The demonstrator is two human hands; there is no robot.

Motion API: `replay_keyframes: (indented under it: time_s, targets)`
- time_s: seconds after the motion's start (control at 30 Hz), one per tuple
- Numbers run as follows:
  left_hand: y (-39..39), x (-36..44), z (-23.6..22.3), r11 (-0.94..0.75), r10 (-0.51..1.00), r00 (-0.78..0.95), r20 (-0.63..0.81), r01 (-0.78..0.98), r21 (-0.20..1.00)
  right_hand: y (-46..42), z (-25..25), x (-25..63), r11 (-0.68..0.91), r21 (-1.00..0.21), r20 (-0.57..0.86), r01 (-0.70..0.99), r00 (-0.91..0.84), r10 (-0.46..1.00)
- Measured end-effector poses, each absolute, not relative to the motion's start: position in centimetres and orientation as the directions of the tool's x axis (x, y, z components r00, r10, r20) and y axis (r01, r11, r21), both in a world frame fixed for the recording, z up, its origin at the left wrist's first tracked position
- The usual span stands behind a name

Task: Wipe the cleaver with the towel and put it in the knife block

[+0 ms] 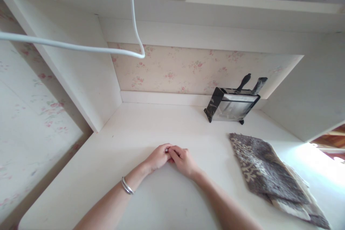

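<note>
My left hand (157, 157) and my right hand (184, 160) rest together on the white countertop (161, 125), fingertips touching at the middle. Both hands have their fingers curled inward, pinched around something tiny that I cannot make out. A silver bracelet (127, 186) sits on my left wrist. The folded grey patterned cloth (264, 167) lies to the right of my right hand, apart from it.
A knife block (231, 106) with two dark handles stands at the back right against the floral wall. A white cable (81, 47) hangs across the upper left. A shelf (264, 3) overhead holds bottles. A cabinet side panel (88, 79) borders the counter's left.
</note>
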State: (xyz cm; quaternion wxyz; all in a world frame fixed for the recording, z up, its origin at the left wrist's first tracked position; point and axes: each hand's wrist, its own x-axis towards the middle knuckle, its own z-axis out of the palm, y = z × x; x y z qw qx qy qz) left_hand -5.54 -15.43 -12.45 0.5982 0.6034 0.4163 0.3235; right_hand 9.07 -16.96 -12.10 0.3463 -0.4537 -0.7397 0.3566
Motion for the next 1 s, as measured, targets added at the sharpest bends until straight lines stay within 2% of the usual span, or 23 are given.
replay_keyframes:
  time_s: [1.0]
  targets:
    - [-15.38, -5.49, -12.76, 0.005, 0.899, 0.43, -0.082, 0.177, 0.984, -17.11, -11.9, 9.2, 0.313, -0.844, 0.162, 0.434, -0.351, 0.922]
